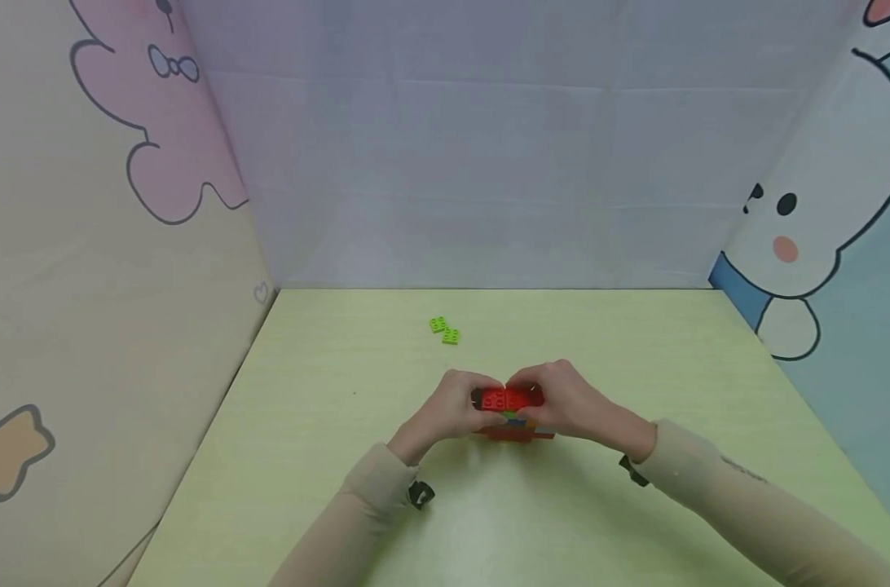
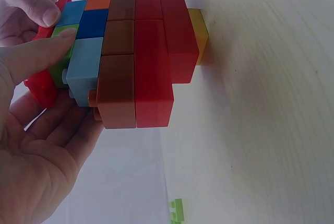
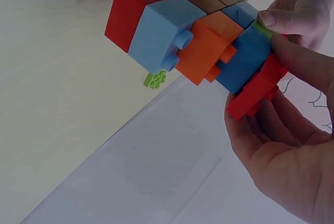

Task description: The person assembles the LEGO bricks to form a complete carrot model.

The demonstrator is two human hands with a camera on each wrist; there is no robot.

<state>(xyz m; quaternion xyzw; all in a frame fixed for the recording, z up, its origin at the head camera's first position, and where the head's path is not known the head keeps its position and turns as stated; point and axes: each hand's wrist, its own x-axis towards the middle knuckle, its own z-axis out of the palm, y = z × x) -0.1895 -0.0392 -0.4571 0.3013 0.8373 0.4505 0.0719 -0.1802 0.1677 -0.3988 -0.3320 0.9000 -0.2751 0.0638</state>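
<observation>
A model of stacked toy building bricks (image 2: 119, 72) stands on the table, gripped from both sides. It has red, brown, light blue, dark blue, orange and green layers, with a yellow brick (image 2: 199, 36) at its bottom. Flat red bricks (image 1: 493, 399) form the top. My left hand (image 1: 456, 406) holds the upper left part, thumb on the front of the green brick (image 2: 60, 51) and fingers behind. At the upper right, my right hand (image 1: 570, 399) pinches the top layers, its thumb in front and fingers at the back. The two thumbs are close together.
Two light green flat bricks (image 1: 438, 324) (image 1: 451, 336) lie on the pale table (image 1: 328, 424) beyond the hands. Behind the table hangs a plain pale backdrop (image 1: 489, 163). Cartoon-printed panels (image 1: 122, 326) (image 1: 841, 269) border it left and right.
</observation>
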